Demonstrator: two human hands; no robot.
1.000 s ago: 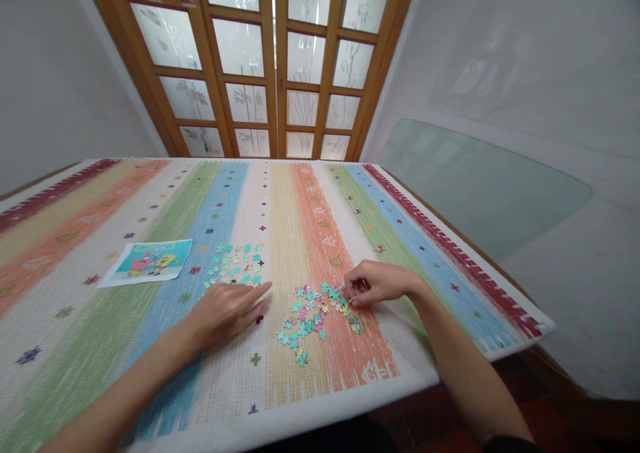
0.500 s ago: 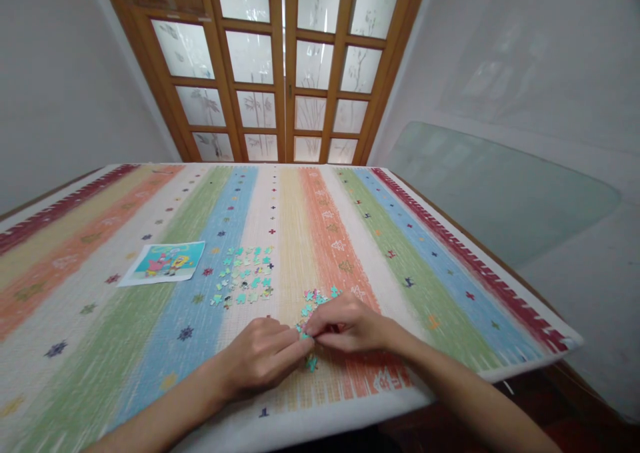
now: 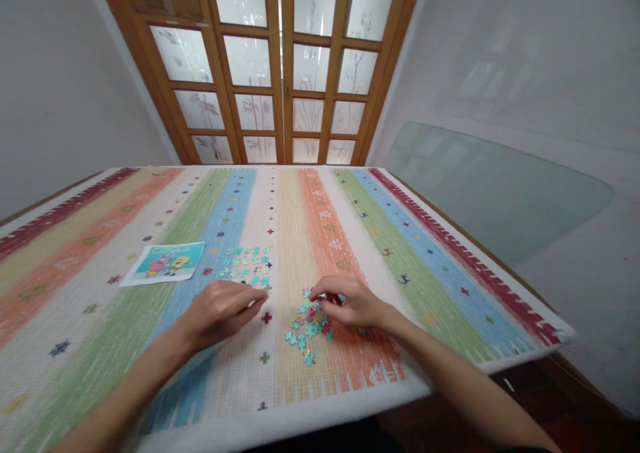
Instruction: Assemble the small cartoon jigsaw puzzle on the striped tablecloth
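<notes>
My left hand (image 3: 225, 311) is closed in a pinch at the near edge of the spread of jigsaw pieces (image 3: 246, 261). A jigsaw piece seems to be between its fingertips, mostly hidden by the fingers. These spread pieces lie singly in loose rows, mostly turquoise and pale green, and the hand covers the nearest ones. Over the right side of a heap of jigsaw pieces (image 3: 311, 327), my right hand (image 3: 349, 299) hovers with thumb and index finger curved and slightly apart. Pink, yellow and turquoise pieces overlap in that heap.
Left of the spread pieces lies a printed cartoon picture sheet (image 3: 170, 263). A striped cloth (image 3: 125, 346) covers the table, whose front edge runs close below my forearms. Beyond the far edge stand wooden glazed doors (image 3: 284, 73); a glass panel (image 3: 495, 179) leans at the right wall.
My left hand has moved left and away from me, from the heap to the spread pieces. My right hand has parted from it and stays over the heap, its fingers loosened.
</notes>
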